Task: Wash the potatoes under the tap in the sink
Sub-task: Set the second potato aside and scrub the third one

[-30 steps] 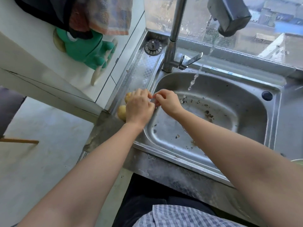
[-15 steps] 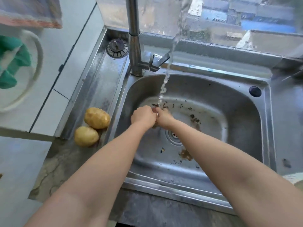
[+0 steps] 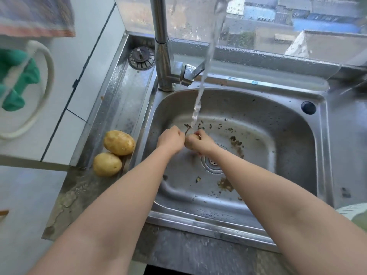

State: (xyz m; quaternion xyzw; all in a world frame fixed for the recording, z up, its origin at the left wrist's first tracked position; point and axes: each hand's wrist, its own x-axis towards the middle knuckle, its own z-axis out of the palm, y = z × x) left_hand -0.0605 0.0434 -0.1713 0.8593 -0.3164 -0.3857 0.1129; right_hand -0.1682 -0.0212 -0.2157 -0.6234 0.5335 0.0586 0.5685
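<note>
Both hands, left hand [image 3: 171, 140] and right hand [image 3: 200, 143], fingers clamped on a rounded potato [image 3: 188, 142] under the stream [image 3: 198, 104], above the speckled steel sink [image 3: 294, 147]. Two smooth yellow potatoes [image 3: 113, 153] lie on the drainboard.

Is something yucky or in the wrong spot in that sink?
Yes. Dark bits of dirt lie scattered over the sink bottom, around the drain. The strainer plug sits out on the ledge, beside the tap.

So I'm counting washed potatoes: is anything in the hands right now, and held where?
A potato sits between the left hand and right hand under the water stream, gripped at its sides; mostly hidden.
</note>
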